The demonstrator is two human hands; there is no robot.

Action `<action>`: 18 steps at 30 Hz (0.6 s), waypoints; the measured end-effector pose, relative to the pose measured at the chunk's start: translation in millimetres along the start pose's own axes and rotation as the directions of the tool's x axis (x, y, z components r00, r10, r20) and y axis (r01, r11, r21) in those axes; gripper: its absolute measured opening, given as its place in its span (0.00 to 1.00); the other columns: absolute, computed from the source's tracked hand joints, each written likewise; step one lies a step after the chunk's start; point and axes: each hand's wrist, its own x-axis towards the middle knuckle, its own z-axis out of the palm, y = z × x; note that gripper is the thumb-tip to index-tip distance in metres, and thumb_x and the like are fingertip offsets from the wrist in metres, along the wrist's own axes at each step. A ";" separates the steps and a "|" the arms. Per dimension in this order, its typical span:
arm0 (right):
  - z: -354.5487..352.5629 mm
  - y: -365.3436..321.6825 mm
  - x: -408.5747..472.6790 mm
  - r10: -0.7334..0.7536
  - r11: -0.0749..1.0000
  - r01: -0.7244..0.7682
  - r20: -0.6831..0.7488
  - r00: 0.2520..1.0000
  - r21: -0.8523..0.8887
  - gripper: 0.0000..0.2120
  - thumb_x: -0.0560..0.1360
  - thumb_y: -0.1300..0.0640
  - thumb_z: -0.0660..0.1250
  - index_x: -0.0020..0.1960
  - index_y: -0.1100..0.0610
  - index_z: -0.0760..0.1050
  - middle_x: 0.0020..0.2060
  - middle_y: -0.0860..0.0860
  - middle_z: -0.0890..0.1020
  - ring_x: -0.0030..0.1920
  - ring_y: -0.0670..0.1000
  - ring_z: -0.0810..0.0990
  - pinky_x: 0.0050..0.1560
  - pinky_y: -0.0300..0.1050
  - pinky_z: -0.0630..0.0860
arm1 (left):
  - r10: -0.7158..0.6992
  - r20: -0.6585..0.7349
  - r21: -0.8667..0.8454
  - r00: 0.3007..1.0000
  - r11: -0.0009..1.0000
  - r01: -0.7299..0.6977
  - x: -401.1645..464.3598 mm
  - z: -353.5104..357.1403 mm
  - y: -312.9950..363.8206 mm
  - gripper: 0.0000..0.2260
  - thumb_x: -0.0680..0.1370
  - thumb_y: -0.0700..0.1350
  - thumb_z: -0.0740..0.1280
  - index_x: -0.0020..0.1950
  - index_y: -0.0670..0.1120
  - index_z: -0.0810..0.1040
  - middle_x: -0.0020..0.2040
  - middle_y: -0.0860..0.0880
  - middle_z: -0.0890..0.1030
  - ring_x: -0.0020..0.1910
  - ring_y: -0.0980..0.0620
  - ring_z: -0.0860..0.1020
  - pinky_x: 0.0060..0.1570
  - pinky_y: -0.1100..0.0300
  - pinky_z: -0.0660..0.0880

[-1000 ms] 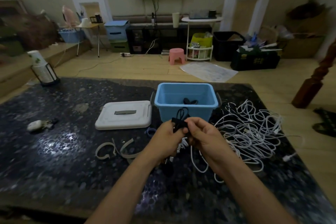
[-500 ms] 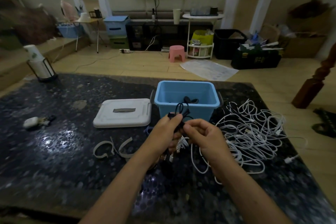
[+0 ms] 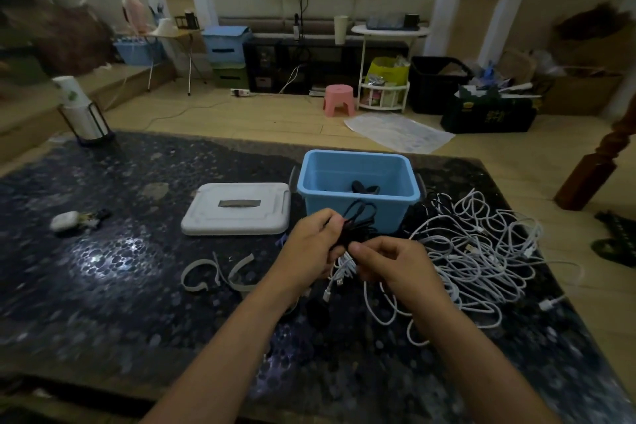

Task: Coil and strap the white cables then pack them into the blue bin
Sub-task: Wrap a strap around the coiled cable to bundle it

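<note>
Both hands, left hand (image 3: 311, 244) and right hand (image 3: 392, 263), pinch a dark cable bundle (image 3: 358, 220) before the blue bin (image 3: 358, 182); white cables (image 3: 481, 251) beside it look light, limp, springy, best gripped mid-coil.

A white bin lid (image 3: 236, 208) with a grey handle lies flat near the middle of a dark pebble-patterned table (image 3: 103, 286). A small white case with keys (image 3: 74, 220) rests toward the table's left edge, and a black-framed holder of white cups (image 3: 82, 113) stands at its far left corner. Beyond the table, a pink stool (image 3: 339, 100) sits on the wooden floor beside a white round-topped rack (image 3: 387, 79) and a black crate (image 3: 437, 83).
</note>
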 end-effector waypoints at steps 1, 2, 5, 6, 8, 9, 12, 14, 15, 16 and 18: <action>-0.9 -1.7 -1.2 0.046 0.997 -0.048 0.034 0.998 0.054 0.04 0.74 0.59 0.73 0.43 0.61 0.83 0.34 0.53 0.85 0.36 0.49 0.83 0.37 0.36 0.77 | 0.006 0.002 0.003 1.000 1.000 -0.006 -0.4 -0.3 0.0 0.13 0.85 0.45 0.56 0.42 0.44 0.70 0.29 0.46 0.67 0.20 0.59 0.62 0.21 0.66 0.59; -2.6 -3.9 -2.6 0.093 0.990 -0.100 0.072 0.993 0.101 0.04 0.75 0.61 0.72 0.47 0.62 0.83 0.39 0.56 0.87 0.41 0.52 0.85 0.40 0.37 0.79 | 0.013 0.005 0.006 1.000 1.000 -0.013 -1.1 -0.8 0.1 0.13 0.85 0.45 0.56 0.43 0.42 0.71 0.29 0.46 0.67 0.19 0.59 0.63 0.21 0.66 0.60; -8.6 -11.3 -5.2 0.205 0.946 -0.247 0.201 0.958 0.212 0.10 0.79 0.60 0.66 0.58 0.62 0.81 0.50 0.58 0.86 0.53 0.55 0.86 0.52 0.43 0.81 | 0.039 0.017 0.038 0.999 0.999 -0.040 -1.8 -2.4 0.1 0.12 0.85 0.43 0.56 0.48 0.36 0.73 0.28 0.48 0.68 0.21 0.59 0.63 0.22 0.67 0.61; -10.3 -13.6 -6.0 0.229 0.924 -0.285 0.229 0.946 0.255 0.12 0.79 0.59 0.65 0.59 0.62 0.80 0.52 0.58 0.86 0.55 0.55 0.85 0.57 0.47 0.80 | 0.054 0.027 0.044 0.998 0.997 -0.055 -1.9 -2.5 -0.5 0.12 0.85 0.42 0.57 0.48 0.35 0.72 0.28 0.48 0.68 0.22 0.59 0.64 0.22 0.68 0.61; -14.1 -16.5 -7.2 0.257 0.878 -0.343 0.273 0.927 0.335 0.15 0.76 0.57 0.66 0.60 0.62 0.79 0.54 0.59 0.85 0.57 0.56 0.84 0.62 0.51 0.78 | 0.087 0.058 0.058 0.995 0.994 -0.090 -1.8 -2.0 -1.7 0.13 0.85 0.41 0.57 0.49 0.30 0.71 0.27 0.49 0.68 0.22 0.59 0.64 0.23 0.69 0.61; -16.6 -17.1 -7.4 0.261 0.855 -0.363 0.296 0.919 0.371 0.18 0.74 0.57 0.68 0.62 0.63 0.78 0.56 0.60 0.84 0.58 0.57 0.84 0.63 0.52 0.77 | 0.101 0.072 0.072 0.992 0.992 -0.106 -1.6 -1.4 -2.2 0.13 0.84 0.40 0.57 0.49 0.29 0.70 0.27 0.50 0.69 0.23 0.59 0.64 0.23 0.69 0.61; -28.6 -13.7 -5.4 0.223 0.777 -0.413 0.406 0.886 0.475 0.29 0.68 0.57 0.72 0.68 0.64 0.73 0.62 0.63 0.81 0.64 0.60 0.79 0.66 0.53 0.76 | 0.123 0.127 0.124 0.984 0.983 -0.138 -1.1 -1.1 -4.3 0.11 0.84 0.39 0.58 0.46 0.35 0.73 0.27 0.54 0.70 0.24 0.60 0.66 0.26 0.70 0.63; -33.6 -11.8 -3.2 0.210 0.762 -0.426 0.437 0.875 0.487 0.35 0.66 0.50 0.76 0.68 0.64 0.74 0.63 0.63 0.80 0.66 0.60 0.78 0.68 0.54 0.74 | 0.142 0.170 0.205 0.975 0.963 -0.175 0.1 -1.9 -8.3 0.10 0.84 0.40 0.59 0.43 0.41 0.73 0.28 0.54 0.71 0.26 0.59 0.67 0.28 0.69 0.65; -33.2 -10.6 -2.0 0.215 0.788 -0.408 0.414 0.884 0.461 0.34 0.67 0.47 0.77 0.67 0.63 0.76 0.62 0.62 0.81 0.65 0.60 0.79 0.68 0.54 0.75 | 0.147 0.196 0.253 0.969 0.947 -0.195 0.9 -2.1 -10.9 0.11 0.84 0.42 0.60 0.42 0.44 0.73 0.29 0.54 0.71 0.27 0.59 0.68 0.30 0.67 0.66; -31.5 -8.7 -1.2 0.226 0.830 -0.373 0.363 0.904 0.414 0.32 0.69 0.45 0.77 0.65 0.63 0.77 0.60 0.62 0.82 0.63 0.59 0.81 0.67 0.54 0.75 | 0.147 0.221 0.304 0.964 0.929 -0.211 1.4 -1.9 -13.9 0.10 0.82 0.45 0.61 0.42 0.46 0.73 0.30 0.54 0.72 0.28 0.58 0.69 0.31 0.65 0.67; -24.4 -7.1 -1.8 0.228 0.905 -0.298 0.248 0.942 0.303 0.24 0.72 0.46 0.72 0.61 0.63 0.80 0.57 0.61 0.84 0.59 0.57 0.83 0.64 0.53 0.77 | 0.129 0.255 0.365 0.958 0.905 -0.219 1.2 0.1 -17.2 0.07 0.81 0.47 0.61 0.44 0.49 0.74 0.30 0.55 0.74 0.30 0.56 0.71 0.34 0.59 0.69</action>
